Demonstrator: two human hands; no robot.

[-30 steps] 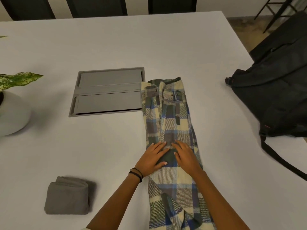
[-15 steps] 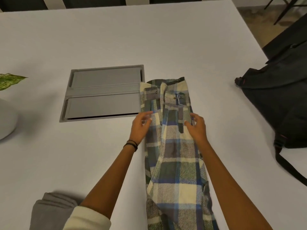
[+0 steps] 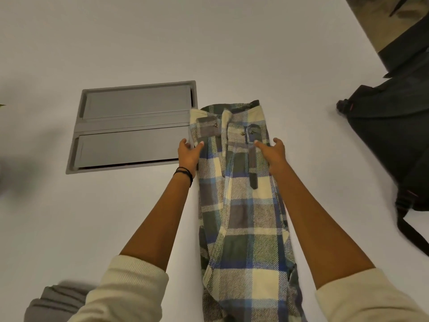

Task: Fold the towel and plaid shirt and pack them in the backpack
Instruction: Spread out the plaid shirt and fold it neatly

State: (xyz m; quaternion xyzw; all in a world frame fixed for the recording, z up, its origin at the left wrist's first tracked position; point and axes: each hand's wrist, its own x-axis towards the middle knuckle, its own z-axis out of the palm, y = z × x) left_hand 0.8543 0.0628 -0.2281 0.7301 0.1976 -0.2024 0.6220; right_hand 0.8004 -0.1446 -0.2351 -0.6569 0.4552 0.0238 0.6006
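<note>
We pinch the sides of the half-folded shirt [image 3: 241, 205] near its collar with the fingers [image 3: 183, 142] of our left hand [image 3: 188, 155] and right hand [image 3: 273, 152]; the towel [image 3: 46, 303] sits folded left of it, the backpack [image 3: 390, 140] right, awaiting both.

Left hand [image 3: 188, 154] and right hand [image 3: 272, 152] moved apart from the middle of the plaid shirt [image 3: 241, 205] to grasp its side edges near the collar end.

An office: white meeting table [image 3: 116, 228] with a recessed cable hatch [image 3: 132, 126].
</note>
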